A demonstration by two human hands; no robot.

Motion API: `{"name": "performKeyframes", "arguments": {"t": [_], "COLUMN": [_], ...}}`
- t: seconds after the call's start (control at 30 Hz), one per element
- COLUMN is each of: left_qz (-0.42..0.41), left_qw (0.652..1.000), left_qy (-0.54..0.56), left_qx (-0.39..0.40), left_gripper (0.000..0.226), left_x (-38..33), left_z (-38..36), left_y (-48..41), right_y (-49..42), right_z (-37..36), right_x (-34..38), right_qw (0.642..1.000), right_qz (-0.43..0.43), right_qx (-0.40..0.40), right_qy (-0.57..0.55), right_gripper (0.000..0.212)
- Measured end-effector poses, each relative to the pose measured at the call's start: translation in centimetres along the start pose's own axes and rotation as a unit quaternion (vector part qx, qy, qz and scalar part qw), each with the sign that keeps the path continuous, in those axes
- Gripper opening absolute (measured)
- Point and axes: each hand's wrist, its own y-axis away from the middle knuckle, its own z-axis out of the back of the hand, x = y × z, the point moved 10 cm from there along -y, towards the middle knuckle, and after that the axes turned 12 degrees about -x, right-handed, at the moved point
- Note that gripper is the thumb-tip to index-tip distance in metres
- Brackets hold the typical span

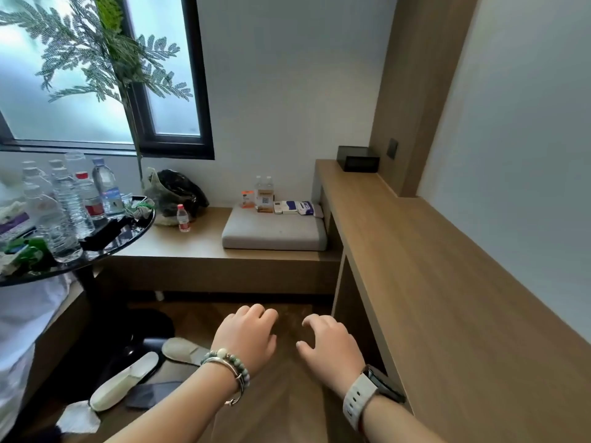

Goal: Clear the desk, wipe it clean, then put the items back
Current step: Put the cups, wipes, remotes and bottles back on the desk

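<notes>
Your left hand and your right hand both hold nothing. The fingers are a little bent and loose. Both hands hang over the floor, near you.

The long wooden table runs along your right side, just beside your right hand. At its far end stands a black box, well apart from both hands. I think the box is stiff and light, so take it by its two sides.

The small things sit far ahead on a grey cushion: two little water bottles, an orange box and some flat packs. The bottles are likely heavy for their size and smooth, so wrap your fingers round the middle. The packs look soft and light, so pinch them by an edge.
</notes>
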Motion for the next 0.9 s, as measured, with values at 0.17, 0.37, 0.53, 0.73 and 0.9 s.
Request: {"name": "performKeyframes", "arguments": {"t": [0.17,0.37,0.53,0.73,0.9], "left_qz": [0.056,0.105,0.114,0.094,0.082], "left_qw": [0.998,0.993,0.991,0.991,0.989], "left_qy": [0.009,0.023,0.038,0.043,0.056], "left_qx": [0.029,0.047,0.053,0.089,0.112], "left_gripper": [0.031,0.034,0.037,0.038,0.036], "left_x": [6.1,13.3,21.3,27.9,30.4], "left_z": [-4.1,-9.7,-14.1,-19.3,-24.3], "left_y": [-5.4,-12.3,-19.8,-28.1,-35.2], "right_y": [-8.6,-18.8,-29.0,-39.6,-47.5], "right_z": [-2.9,-7.1,-11.2,-14.6,-17.2], "right_x": [0.6,1.4,3.9,5.1,2.1], "right_qw": [1.0,0.999,0.999,0.998,0.995], "right_qz": [0.016,0.018,-0.003,-0.025,-0.062], "right_qx": [0.02,0.03,0.044,0.049,0.059], "right_qy": [-0.003,0.001,-0.02,-0.041,-0.046], "right_gripper": [0.037,0.036,0.036,0.035,0.035]}}
